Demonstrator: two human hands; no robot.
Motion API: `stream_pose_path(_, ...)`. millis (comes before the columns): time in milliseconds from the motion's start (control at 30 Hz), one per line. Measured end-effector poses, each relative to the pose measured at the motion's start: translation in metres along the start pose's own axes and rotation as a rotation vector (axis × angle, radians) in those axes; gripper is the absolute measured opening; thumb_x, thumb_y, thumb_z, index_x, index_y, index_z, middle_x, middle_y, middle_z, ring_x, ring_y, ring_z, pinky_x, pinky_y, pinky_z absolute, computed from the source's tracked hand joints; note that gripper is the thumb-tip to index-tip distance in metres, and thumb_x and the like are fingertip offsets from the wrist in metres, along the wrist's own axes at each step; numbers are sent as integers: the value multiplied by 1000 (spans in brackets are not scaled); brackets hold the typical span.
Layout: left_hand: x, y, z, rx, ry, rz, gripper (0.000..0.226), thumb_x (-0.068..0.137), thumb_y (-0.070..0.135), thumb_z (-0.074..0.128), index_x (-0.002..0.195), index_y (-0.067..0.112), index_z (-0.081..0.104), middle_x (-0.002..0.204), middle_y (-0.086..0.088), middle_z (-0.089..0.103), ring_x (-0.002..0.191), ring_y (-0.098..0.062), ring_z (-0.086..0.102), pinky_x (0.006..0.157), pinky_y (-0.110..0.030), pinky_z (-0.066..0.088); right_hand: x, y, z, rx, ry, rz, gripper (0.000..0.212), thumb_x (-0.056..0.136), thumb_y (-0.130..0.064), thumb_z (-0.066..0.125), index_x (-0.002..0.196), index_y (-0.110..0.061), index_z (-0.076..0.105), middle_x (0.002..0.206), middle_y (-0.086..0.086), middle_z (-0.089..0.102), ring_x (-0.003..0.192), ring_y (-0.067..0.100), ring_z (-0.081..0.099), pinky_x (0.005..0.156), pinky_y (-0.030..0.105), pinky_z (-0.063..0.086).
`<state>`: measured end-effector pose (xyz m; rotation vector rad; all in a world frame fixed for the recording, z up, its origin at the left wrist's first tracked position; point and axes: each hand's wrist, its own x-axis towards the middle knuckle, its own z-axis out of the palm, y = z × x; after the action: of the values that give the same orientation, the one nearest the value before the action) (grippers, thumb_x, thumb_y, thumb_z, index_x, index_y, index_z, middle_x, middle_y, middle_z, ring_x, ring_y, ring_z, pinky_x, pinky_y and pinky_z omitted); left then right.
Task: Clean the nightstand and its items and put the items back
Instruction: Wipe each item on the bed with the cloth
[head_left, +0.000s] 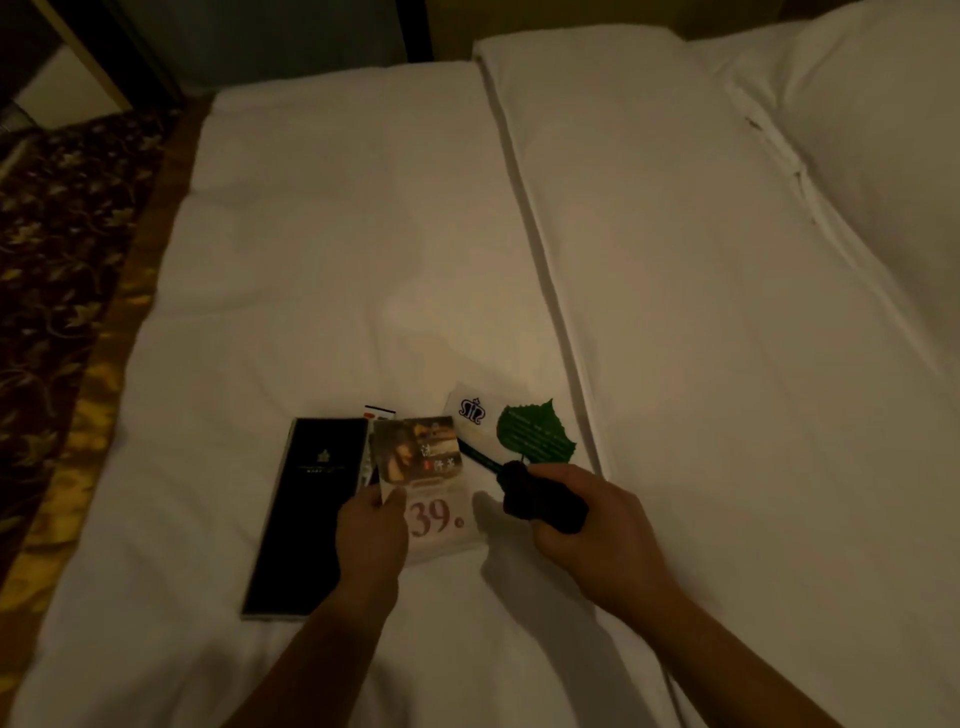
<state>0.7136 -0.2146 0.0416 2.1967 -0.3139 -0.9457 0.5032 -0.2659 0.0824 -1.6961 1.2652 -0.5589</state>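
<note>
Several nightstand items lie on a white bed (363, 260). My left hand (370, 530) pinches the lower left edge of a promotional card (423, 462) with a photo on top and a large red "39" below. My right hand (576, 514) is closed around a bunched dark cloth (540, 501), held just right of the card. A long black folder (306, 514) lies to the left. Behind the card are a white notepad with a crown logo (470, 410), a green leaf-shaped card (537, 431) and a dark pen (478, 457).
A small red and white card (379, 414) peeks out behind the promotional card. A white pillow (878, 130) sits at the upper right. A seam (545, 291) splits the bedding lengthwise. Patterned carpet (57, 249) runs along the bed's left side.
</note>
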Motion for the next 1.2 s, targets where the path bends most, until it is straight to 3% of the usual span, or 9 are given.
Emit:
stream_pose_path(100, -12, 2, -13, -220, -118, -26, 13, 98, 13, 57, 98, 15, 70, 97, -15, 74, 93, -35, 70, 85, -56, 57, 6, -22, 31, -9, -17, -71, 47, 77, -16, 72, 120, -35, 63, 111, -16, 66, 97, -4, 60, 86, 13, 49)
stream_pose_path(200, -21, 4, -30, -260, -222, 58, 21, 99, 12, 54, 101, 15, 75, 93, -9, 76, 88, -25, 72, 67, -36, 59, 11, -48, 69, -84, -36, -232, 42, 79, -23, 67, 121, -28, 64, 115, -9, 67, 103, 2, 55, 92, 11, 38)
stream_pose_path(300, -19, 8, -47, -267, -295, 90, 24, 99, 6, 53, 105, 13, 75, 98, -11, 77, 93, -25, 73, 76, -33, 58, 22, -55, 89, -230, -86, -431, 44, 75, -12, 67, 119, -19, 67, 119, -1, 68, 109, 10, 52, 101, 8, 26)
stream_pose_path(467, -14, 11, -69, -233, -416, 101, 26, 101, 8, 51, 108, 17, 74, 98, -7, 78, 92, -25, 75, 81, -41, 59, 37, -52, 84, -285, 218, -90, 47, 78, -10, 71, 123, -21, 63, 116, 0, 66, 104, 18, 53, 86, 24, 38)
stream_pose_path(633, -10, 7, -74, -222, -436, 148, 21, 100, 12, 54, 106, 16, 74, 95, 0, 78, 95, -20, 71, 75, -23, 54, 31, -81, 110, -353, 51, -442, 44, 76, -17, 68, 120, -18, 66, 118, -1, 68, 106, 19, 59, 94, 22, 37)
stream_pose_path(833, -12, 4, -82, -284, -411, 161, 24, 103, 16, 49, 108, 16, 72, 97, -7, 78, 90, -25, 75, 68, -29, 60, 36, -65, 89, -346, 292, -123, 47, 77, -14, 74, 123, -18, 63, 114, 3, 67, 103, 23, 55, 89, 36, 48)
stream_pose_path(933, -11, 6, -77, -344, -389, 128, 26, 104, 23, 47, 110, 16, 72, 106, -15, 75, 103, -36, 70, 87, -48, 57, 8, -71, 98, -340, 89, -237, 40, 78, -20, 68, 117, -27, 64, 109, -6, 68, 98, 12, 55, 84, 20, 42)
stream_pose_path(1033, -11, 10, -71, -381, -382, 131, 29, 105, 21, 45, 110, 11, 72, 107, -16, 74, 107, -36, 68, 91, -46, 53, -12, -82, 95, -273, -148, -339, 42, 73, -29, 60, 115, -36, 62, 108, -14, 68, 98, 1, 51, 80, 6, 35)
stream_pose_path(1200, -12, 12, -63, -369, -385, 139, 26, 103, 20, 48, 110, 8, 70, 103, -15, 76, 96, -33, 73, 79, -42, 60, -7, -63, 67, -455, -378, -281, 38, 80, -27, 62, 115, -42, 63, 109, -17, 67, 93, 7, 51, 77, 24, 48)
